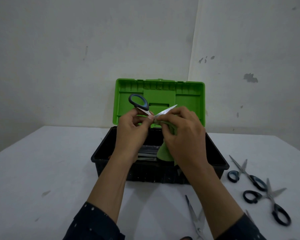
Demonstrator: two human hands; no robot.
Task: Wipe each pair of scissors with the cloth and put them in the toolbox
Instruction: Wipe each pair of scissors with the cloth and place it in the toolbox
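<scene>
Left hand [133, 125] pinches the open scissors [145, 108] over the toolbox [215, 153]; right hand [182, 135] grips the cloth [164, 151] around one blade, box straight below.

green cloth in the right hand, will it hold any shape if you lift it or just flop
The green cloth probably just flops: below the right hand it hangs limp into the open toolbox. It looks light, since the fingers bunch it easily around the blade of the held scissors. It likely grips rather than slides, though its texture is hard to judge here.
</scene>
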